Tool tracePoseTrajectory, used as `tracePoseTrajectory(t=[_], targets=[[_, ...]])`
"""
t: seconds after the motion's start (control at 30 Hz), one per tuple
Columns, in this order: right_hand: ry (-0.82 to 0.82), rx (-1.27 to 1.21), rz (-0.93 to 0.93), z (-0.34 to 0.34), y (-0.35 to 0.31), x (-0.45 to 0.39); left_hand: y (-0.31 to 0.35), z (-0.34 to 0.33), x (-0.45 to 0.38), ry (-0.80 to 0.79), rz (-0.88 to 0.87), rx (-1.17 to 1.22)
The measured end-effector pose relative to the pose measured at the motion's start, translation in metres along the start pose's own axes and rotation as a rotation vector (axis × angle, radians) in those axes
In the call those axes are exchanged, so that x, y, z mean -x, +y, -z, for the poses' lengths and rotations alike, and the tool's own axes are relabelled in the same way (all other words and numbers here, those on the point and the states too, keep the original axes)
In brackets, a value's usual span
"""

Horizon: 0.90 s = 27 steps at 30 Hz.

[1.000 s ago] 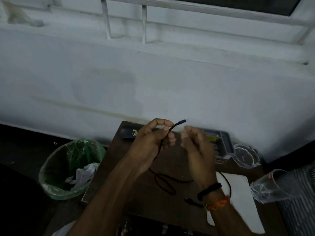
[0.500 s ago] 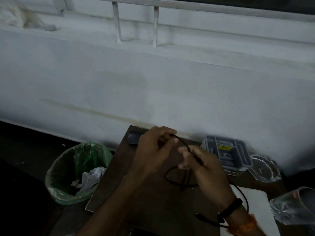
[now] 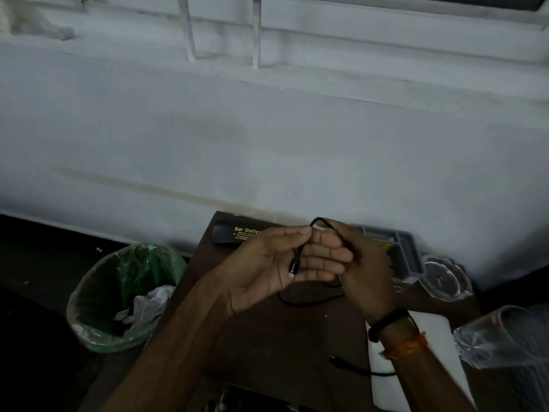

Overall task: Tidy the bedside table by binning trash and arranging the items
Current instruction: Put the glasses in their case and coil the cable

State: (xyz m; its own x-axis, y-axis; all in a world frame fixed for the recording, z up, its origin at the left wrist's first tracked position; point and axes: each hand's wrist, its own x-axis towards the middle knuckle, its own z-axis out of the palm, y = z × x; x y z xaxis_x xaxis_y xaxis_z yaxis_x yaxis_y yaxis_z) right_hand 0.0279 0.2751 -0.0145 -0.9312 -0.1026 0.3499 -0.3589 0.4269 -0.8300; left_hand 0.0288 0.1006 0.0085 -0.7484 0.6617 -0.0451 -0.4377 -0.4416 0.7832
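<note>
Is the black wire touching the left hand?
Touching. The head view shows the black cable lying across the left hand, pinned under its thumb.

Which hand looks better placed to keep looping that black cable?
Probably the right hand: its fingers grip the black cable where the slack trails off. The left hand pinches the plug end, acting as anchor.

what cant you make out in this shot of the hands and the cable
- Head view: small print on the black case is too tiny; its right end is behind the left hand.
- Cable middle is hidden by the right hand.
- Grey tray contents are blurred and dim.
</note>
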Motion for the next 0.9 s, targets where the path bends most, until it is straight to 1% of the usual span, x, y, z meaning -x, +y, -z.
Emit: tracePoseTrajectory(t=[0.1,0.2,0.27,0.33,0.47,0.57,0.67,0.77,0.8,0.83,0.9], targets=[[-0.047,-0.019,-0.105,-0.007,-0.002,0.001,-0.002,-0.004,-0.004,0.003,-0.08,0.042],[-0.109,0.118,-0.127,-0.015,0.002,0.004,-0.005,-0.003,-0.011,0.088,-0.221,0.17],[-0.162,0.169,-0.134,-0.016,0.003,0.007,-0.008,0.003,-0.016,0.147,-0.31,0.171],[-0.188,0.195,-0.095,-0.015,0.002,0.009,-0.01,0.011,-0.02,0.223,-0.37,0.115],[-0.243,0.303,-0.022,-0.011,-0.007,0.011,-0.016,0.021,-0.025,0.364,-0.435,0.022],[-0.279,0.41,0.039,-0.006,-0.009,0.011,-0.02,0.025,-0.027,0.441,-0.456,-0.213],[-0.312,0.447,0.12,0.004,-0.01,0.01,-0.023,0.03,-0.026,0.426,-0.417,-0.539],[-0.286,0.474,0.206,0.014,-0.014,0.01,-0.032,0.035,-0.025,0.344,-0.356,-0.89],[-0.256,0.492,0.233,0.018,-0.015,0.009,-0.033,0.033,-0.026,0.312,-0.335,-0.942],[-0.22,0.515,0.256,0.021,-0.016,0.009,-0.034,0.03,-0.025,0.275,-0.312,-0.934],[-0.135,0.551,0.297,0.024,-0.014,0.006,-0.029,0.024,-0.024,0.189,-0.271,-0.844]])
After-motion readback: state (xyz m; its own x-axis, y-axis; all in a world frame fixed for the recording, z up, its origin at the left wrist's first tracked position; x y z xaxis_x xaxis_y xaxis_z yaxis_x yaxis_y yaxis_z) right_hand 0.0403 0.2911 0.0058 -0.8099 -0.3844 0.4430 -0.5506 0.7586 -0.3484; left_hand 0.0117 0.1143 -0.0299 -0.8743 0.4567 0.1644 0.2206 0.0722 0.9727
